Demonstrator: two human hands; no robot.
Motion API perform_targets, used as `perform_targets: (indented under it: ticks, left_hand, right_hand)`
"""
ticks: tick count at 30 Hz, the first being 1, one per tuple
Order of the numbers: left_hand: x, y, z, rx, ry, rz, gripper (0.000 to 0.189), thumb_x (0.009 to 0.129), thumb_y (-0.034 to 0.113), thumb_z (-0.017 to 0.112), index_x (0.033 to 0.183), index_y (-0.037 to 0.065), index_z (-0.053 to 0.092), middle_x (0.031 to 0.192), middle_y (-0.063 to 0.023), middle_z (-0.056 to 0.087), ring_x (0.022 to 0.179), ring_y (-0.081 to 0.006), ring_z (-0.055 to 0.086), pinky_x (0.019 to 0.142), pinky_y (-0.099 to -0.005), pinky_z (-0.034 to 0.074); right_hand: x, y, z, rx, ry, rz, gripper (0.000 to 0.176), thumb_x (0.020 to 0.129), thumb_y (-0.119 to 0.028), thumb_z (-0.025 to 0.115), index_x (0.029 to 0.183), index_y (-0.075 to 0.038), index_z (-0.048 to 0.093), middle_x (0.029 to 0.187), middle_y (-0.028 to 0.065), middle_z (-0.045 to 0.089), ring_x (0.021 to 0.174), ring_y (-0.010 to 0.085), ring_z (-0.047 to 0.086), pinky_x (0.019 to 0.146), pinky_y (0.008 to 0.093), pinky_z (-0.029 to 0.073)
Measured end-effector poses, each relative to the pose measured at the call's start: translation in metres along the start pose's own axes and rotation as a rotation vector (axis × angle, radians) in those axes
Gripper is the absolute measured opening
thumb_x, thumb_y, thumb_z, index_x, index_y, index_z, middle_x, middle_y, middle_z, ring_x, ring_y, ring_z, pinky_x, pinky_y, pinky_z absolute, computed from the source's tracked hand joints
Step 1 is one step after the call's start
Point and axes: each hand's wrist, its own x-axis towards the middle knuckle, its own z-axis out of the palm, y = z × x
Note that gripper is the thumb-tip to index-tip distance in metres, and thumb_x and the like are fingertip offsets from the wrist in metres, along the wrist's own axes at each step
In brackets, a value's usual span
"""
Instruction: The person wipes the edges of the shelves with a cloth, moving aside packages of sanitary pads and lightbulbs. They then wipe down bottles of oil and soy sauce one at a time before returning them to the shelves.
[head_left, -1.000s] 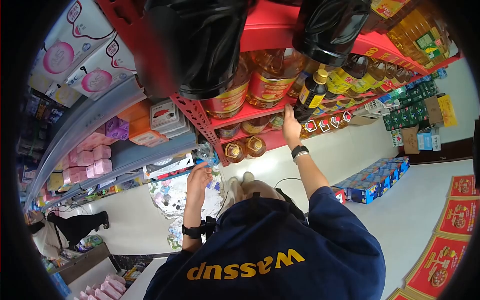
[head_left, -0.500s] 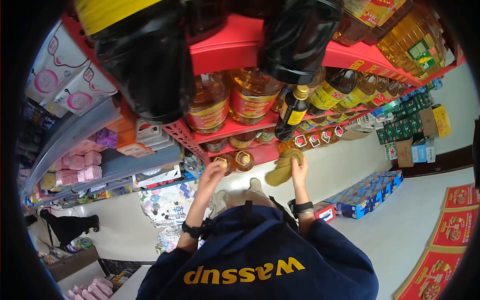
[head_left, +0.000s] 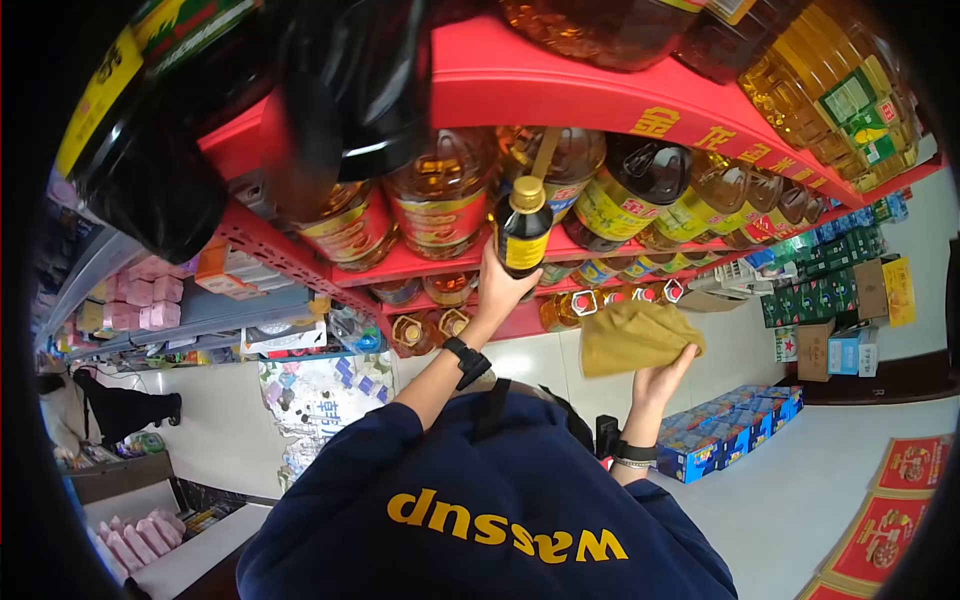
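My left hand (head_left: 503, 289) is wrapped round the lower part of a dark soy sauce bottle (head_left: 524, 228) with a gold cap and a yellow label, held upright in front of the red shelf. In my right hand (head_left: 664, 378) is an olive-yellow cloth (head_left: 638, 338), gripped at its right end and hanging spread out to the left. The cloth and the bottle are apart. Behind the bottle stand large oil jugs (head_left: 440, 195) with red labels and a dark jug (head_left: 625, 190) with a yellow-green label.
The red shelf edge (head_left: 560, 85) juts out overhead, with big dark bottles (head_left: 365, 85) close above. Smaller oil bottles (head_left: 416, 333) stand low down. Blue cartons (head_left: 730, 425) sit on the floor at right; pink packs (head_left: 140, 290) fill the left shelf.
My left hand has moved up and right and taken hold of the soy sauce bottle. The bunched cloth in my right hand has opened out and shifted right. My view has shifted too.
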Motion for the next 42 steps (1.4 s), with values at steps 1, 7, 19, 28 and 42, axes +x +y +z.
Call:
perform_targets:
  ticks: [1,7,19,28,42]
  left_hand:
    - [0.000,-0.002,0.004,-0.078,0.031,-0.055,0.084,0.057,0.020,0.077,0.123,0.000,0.030,0.112,-0.0219,0.047,0.104,-0.0352,0.048,0.087,-0.0402,0.040]
    - [-0.001,0.012,-0.038,0.162,-0.076,-0.076,0.071,0.058,0.029,0.075,0.115,0.004,0.040,0.101,-0.0184,0.057,0.092,-0.0324,0.057,0.077,-0.0383,0.046]
    - [-0.004,0.081,-0.117,0.626,-0.107,-0.070,0.073,0.057,0.034,0.073,0.117,0.006,0.042,0.099,-0.0165,0.058,0.091,-0.0315,0.057,0.075,-0.0382,0.047]
    - [0.002,0.061,-0.103,0.674,-0.076,-0.100,0.074,0.056,0.033,0.074,0.118,0.008,0.043,0.103,-0.0146,0.057,0.094,-0.0286,0.056,0.076,-0.0362,0.046]
    - [0.002,0.022,-0.052,0.459,0.059,-0.009,0.076,0.058,0.030,0.074,0.118,0.003,0.037,0.106,-0.0177,0.051,0.091,-0.0341,0.056,0.072,-0.0402,0.049]
  right_hand:
    - [0.007,-0.002,-0.006,0.136,0.062,0.111,0.046,0.089,-0.041,0.039,0.122,-0.008,0.040,0.122,0.0092,0.045,0.112,0.0233,0.043,0.096,0.0400,0.034]
    - [0.044,0.025,-0.028,-0.039,0.080,0.382,0.045,0.090,-0.044,0.033,0.119,-0.010,0.044,0.116,0.0071,0.049,0.104,0.0226,0.048,0.089,0.0360,0.040]
    - [0.037,0.224,0.060,-1.193,-0.922,-0.497,0.040,0.072,0.001,0.046,0.112,-0.002,0.048,0.114,0.0157,0.048,0.107,0.0317,0.044,0.095,0.0386,0.034]
    - [0.089,0.220,0.029,-1.446,-1.286,-1.091,0.055,0.073,-0.010,0.047,0.127,-0.015,0.038,0.124,0.0063,0.042,0.108,0.0239,0.044,0.092,0.0319,0.039]
    - [0.120,0.148,-0.001,-1.371,-0.970,-0.648,0.049,0.072,0.008,0.046,0.119,-0.006,0.045,0.120,0.0142,0.046,0.112,0.0301,0.044,0.094,0.0353,0.037]
